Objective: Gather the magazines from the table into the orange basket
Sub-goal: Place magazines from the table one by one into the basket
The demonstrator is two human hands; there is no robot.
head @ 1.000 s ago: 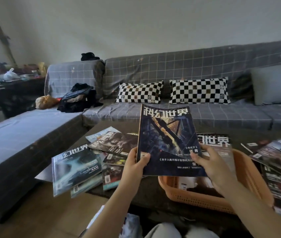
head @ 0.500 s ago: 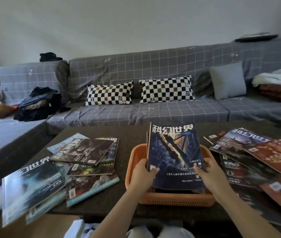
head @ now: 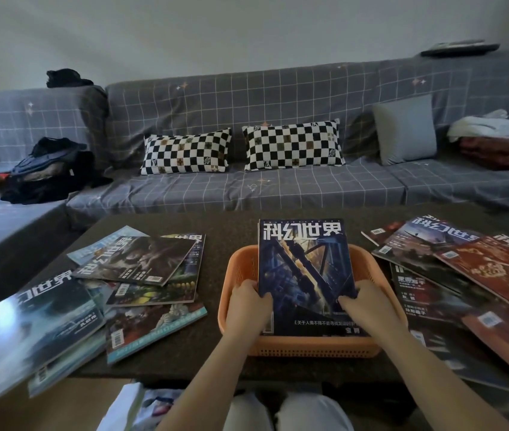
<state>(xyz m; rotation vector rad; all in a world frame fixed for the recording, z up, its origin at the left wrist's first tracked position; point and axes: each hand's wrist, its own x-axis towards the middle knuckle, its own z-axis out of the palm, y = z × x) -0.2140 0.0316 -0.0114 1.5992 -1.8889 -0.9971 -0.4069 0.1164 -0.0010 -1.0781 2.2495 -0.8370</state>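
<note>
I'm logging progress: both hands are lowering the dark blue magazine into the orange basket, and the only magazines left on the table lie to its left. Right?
Not quite. In the head view, magazines remain on both sides of the orange basket: a pile on the left and another on the right. The left hand and right hand do hold the dark blue magazine in it.

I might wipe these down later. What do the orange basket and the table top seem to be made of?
Orange basket: looks like matte moulded plastic, judging by the fine perforated lattice in its wall. Table: dark, finely speckled top, dull finish; possibly stone or laminate, the picture cannot settle which.
</note>
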